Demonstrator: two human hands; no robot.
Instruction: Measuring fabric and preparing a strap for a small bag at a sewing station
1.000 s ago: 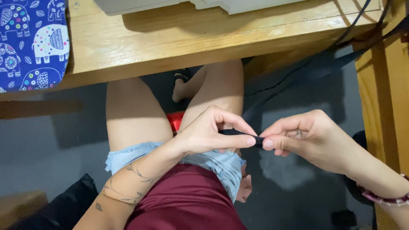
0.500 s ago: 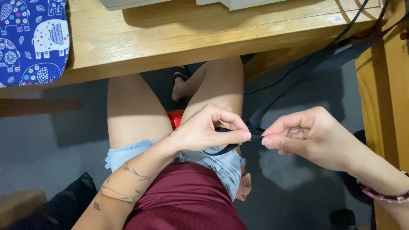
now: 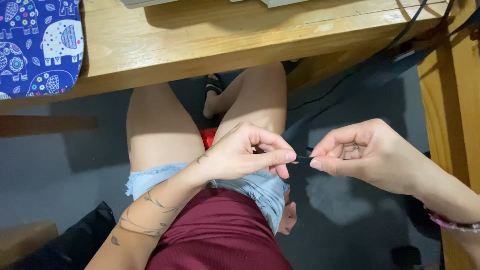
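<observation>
Item: thin black strand (image 3: pixel 303 158), probably elastic or cord, too small to tell. Since a moment ago the hands have drawn slightly apart, so more of it now shows, taut between them above the lap. Left hand (image 3: pixel 245 152) and right hand (image 3: pixel 362 155) each pinch an end, fingers narrow. Surroundings: smooth wooden desk (image 3: pixel 200 45), patterned blue cloth (image 3: pixel 35 45), frayed denim shorts (image 3: pixel 260 185).

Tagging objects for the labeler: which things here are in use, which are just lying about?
In use: left hand and right hand, pinching a thin black strand between them.

Lying about: wooden desk, elephant-print cloth, black cables, black cushion.
</observation>
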